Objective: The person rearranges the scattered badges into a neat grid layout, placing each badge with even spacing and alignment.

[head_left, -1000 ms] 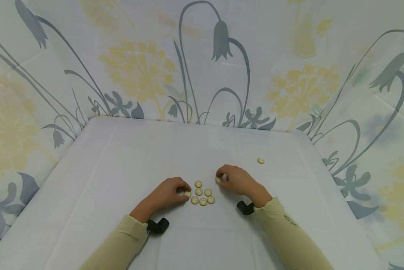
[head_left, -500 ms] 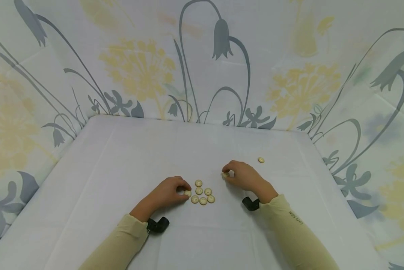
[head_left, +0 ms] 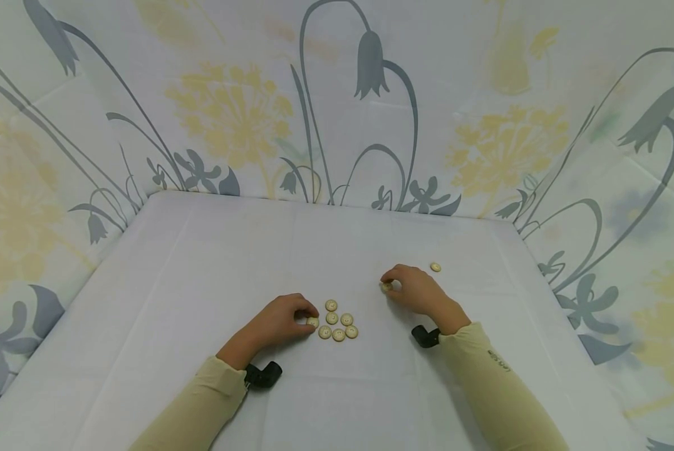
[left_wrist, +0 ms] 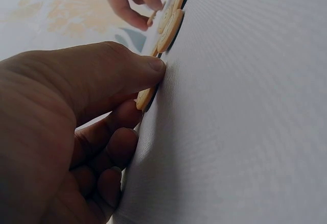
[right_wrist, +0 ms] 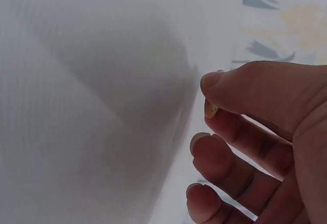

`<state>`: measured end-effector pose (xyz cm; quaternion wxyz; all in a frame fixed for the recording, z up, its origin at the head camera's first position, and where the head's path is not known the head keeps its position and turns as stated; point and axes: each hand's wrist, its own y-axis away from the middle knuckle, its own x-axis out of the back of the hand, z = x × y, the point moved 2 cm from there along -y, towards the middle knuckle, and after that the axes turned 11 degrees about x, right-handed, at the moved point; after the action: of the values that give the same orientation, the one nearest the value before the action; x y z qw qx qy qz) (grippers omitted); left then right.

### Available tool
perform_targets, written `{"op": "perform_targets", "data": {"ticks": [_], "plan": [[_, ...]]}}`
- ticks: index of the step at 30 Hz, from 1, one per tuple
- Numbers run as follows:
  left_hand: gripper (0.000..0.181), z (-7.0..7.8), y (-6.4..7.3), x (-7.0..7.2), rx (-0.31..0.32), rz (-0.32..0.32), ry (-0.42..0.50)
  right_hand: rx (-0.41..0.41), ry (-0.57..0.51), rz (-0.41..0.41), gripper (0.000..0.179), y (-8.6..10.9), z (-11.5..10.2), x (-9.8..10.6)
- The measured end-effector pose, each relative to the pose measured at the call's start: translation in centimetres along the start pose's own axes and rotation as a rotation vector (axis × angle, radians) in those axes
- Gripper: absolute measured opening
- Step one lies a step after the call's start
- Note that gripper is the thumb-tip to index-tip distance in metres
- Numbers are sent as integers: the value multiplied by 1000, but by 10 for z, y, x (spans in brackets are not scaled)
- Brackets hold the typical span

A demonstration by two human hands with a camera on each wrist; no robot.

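My left hand (head_left: 283,319) pinches a pale wooden button (head_left: 312,322) by its edges at the left side of a small group of buttons (head_left: 339,335). The left wrist view has this button (left_wrist: 144,100) low against the white cloth, partly covered by the thumb. To the right of the group, my right hand (head_left: 419,291) holds another pale button (head_left: 386,287) between thumb and forefinger. Close up in the right wrist view, that button (right_wrist: 210,109) shows only in part below the thumb, with the other fingers curled loosely.
A single button (head_left: 435,267) lies on the white cloth (head_left: 247,250) beyond my right hand. Flower-printed fabric (head_left: 337,113) rises as walls behind and at both sides. Small black cameras (head_left: 264,375) sit on both wrists.
My right hand has moved to the right and away from the group, carrying its button toward the lone one. The left hand and the grouped buttons have stayed in place.
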<state>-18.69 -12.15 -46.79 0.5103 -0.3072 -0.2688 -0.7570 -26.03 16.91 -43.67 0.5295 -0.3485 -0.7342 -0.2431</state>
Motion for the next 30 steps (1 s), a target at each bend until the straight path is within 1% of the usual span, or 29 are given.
{"op": "perform_targets", "data": {"ticks": [2,8,14,23,30], "plan": [[18,-1,0,0,-15,4,1,-4,-2,8,24,1,3,1],[18,0,1,0,-14,6,-2,2,-3,39,24,2,10,6],[19,-1,0,0,-17,13,-9,-11,15,46,24,3,16,8],[20,-1,1,-1,-9,15,-15,-83,24,35,25,4,32,10],[20,-1,1,-1,-11,8,-16,-82,30,36,25,5,42,10]]}}
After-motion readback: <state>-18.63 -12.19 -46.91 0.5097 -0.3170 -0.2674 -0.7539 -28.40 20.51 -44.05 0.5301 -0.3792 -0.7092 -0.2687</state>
